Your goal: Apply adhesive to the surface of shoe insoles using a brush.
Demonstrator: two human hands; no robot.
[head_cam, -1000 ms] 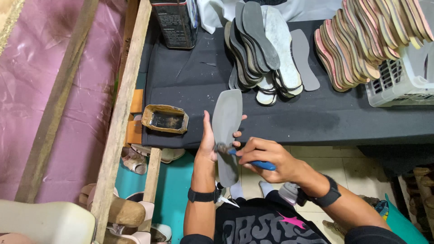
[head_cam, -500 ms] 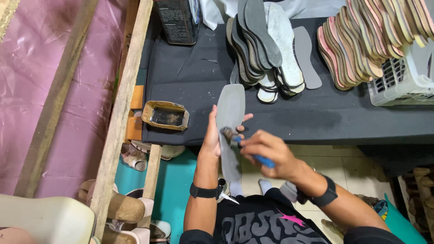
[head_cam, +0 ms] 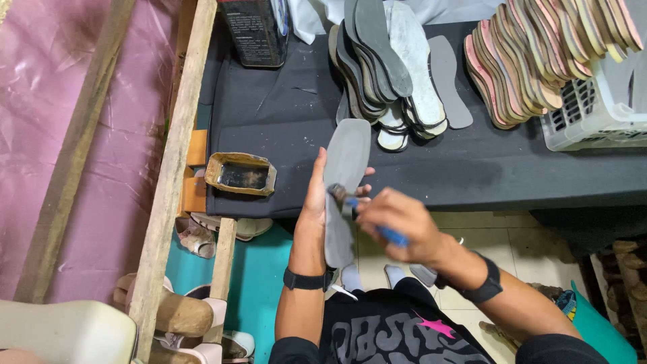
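My left hand (head_cam: 315,195) holds a long grey shoe insole (head_cam: 346,168) from beneath, its toe end pointing away over the table edge. My right hand (head_cam: 402,219) grips a small blue-handled brush (head_cam: 373,223). The brush's dark bristle tip (head_cam: 335,193) rests on the middle of the insole. Both wrists wear black bands.
A shallow tin of dark glue (head_cam: 241,174) sits on the black table (head_cam: 499,168) left of my hands. Fanned grey and white insoles (head_cam: 387,64) lie behind, pink-edged soles (head_cam: 539,54) and a white basket (head_cam: 593,114) at right, a dark can (head_cam: 256,30) at back left. Wooden rails (head_cam: 172,175) and shoes (head_cam: 202,236) stand at left.
My right hand has moved the brush up along the insole, from its near end to the middle. The left hand keeps holding the insole, raised slightly.
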